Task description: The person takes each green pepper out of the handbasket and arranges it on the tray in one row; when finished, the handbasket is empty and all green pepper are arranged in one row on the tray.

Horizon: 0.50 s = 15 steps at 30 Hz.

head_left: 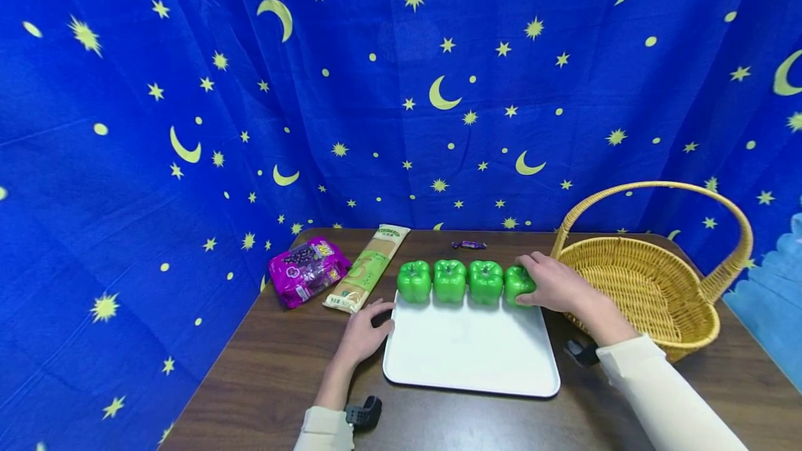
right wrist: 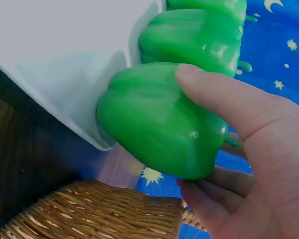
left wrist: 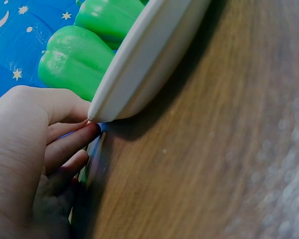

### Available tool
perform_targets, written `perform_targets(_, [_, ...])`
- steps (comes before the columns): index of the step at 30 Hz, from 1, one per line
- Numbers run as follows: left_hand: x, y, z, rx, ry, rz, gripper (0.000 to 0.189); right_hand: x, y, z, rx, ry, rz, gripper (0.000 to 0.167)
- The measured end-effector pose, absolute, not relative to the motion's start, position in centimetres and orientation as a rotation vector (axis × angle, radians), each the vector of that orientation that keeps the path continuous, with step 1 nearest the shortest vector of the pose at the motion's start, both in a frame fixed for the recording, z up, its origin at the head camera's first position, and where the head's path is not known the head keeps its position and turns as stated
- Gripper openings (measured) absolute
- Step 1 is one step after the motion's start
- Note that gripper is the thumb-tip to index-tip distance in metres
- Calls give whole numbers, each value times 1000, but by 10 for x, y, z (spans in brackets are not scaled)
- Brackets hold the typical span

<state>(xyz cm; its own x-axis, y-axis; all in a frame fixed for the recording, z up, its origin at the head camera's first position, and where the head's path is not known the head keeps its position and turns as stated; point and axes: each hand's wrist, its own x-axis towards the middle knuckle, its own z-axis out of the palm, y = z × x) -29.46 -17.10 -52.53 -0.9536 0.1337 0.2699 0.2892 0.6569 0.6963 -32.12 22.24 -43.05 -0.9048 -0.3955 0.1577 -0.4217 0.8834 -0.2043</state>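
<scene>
My right hand [head_left: 551, 284] grips the rightmost green bell pepper [right wrist: 154, 119], the thumb on one side and the fingers round the other. The pepper sits at the far right corner of a white tray [head_left: 466, 350]. To its left, several more glossy green bell peppers [head_left: 449, 281] stand in a row along the tray's far edge. At the tray's left side is my left hand [head_left: 363, 334], thumb and finger apart, with fingertips touching the rim [left wrist: 124, 74]. Its other fingers hang loosely beneath in the left wrist view.
A yellow wicker basket [head_left: 633, 287] with a tall handle stands right of the tray. Back left lie a purple packet [head_left: 308, 271] and a long pack of noodles [head_left: 368, 268]. A small purple-wrapped candy [head_left: 470, 245] lies behind the peppers. A blue star-patterned cloth [head_left: 401, 124] hangs behind the table.
</scene>
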Motion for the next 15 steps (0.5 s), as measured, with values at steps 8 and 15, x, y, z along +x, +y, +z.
perform_targets(8, [-292,-172,-523,-339,-2680,-1178,33,-317,221,-424,655,-2919,364,77])
perform_targets(15, [-294,-173,-523,-332,-2690,-1190,33,-306,225,-408,632,-2885,412,79])
